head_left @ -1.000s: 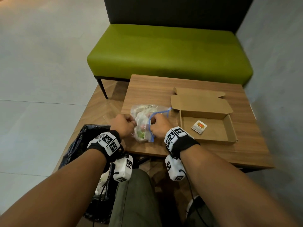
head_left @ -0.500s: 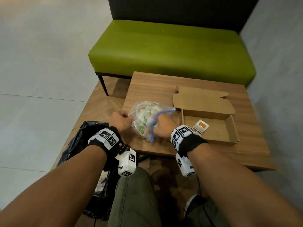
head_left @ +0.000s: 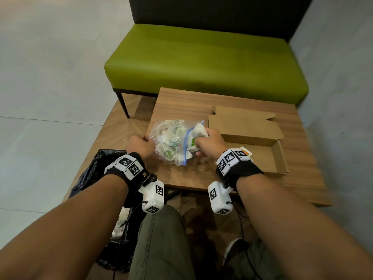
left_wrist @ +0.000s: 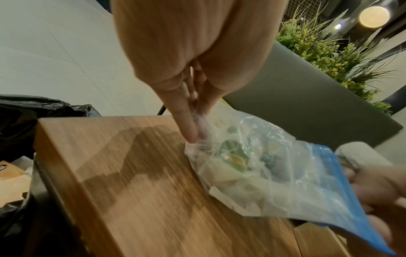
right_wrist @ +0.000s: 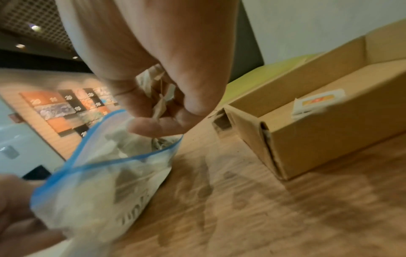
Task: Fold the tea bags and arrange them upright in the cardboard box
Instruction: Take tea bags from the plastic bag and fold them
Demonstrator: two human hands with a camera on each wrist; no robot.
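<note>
While blurred, right hand (right_wrist: 153,97) grips tea bags (head_left: 198,135)

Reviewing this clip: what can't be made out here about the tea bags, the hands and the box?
- Count of tea bags in the plastic bag: crumpled together, blurred in every view.
- How many the right hand pulls out: fingers cover them in the right wrist view.
- Packet in the cardboard box: head view, mostly behind the right wristband; print blurred.
- Left hand fingertips: head view, under the knuckles.

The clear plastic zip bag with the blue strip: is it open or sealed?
Open. The clear plastic zip bag's blue strip gapes apart, and the right hand pulls white tea bags from its mouth.
</note>
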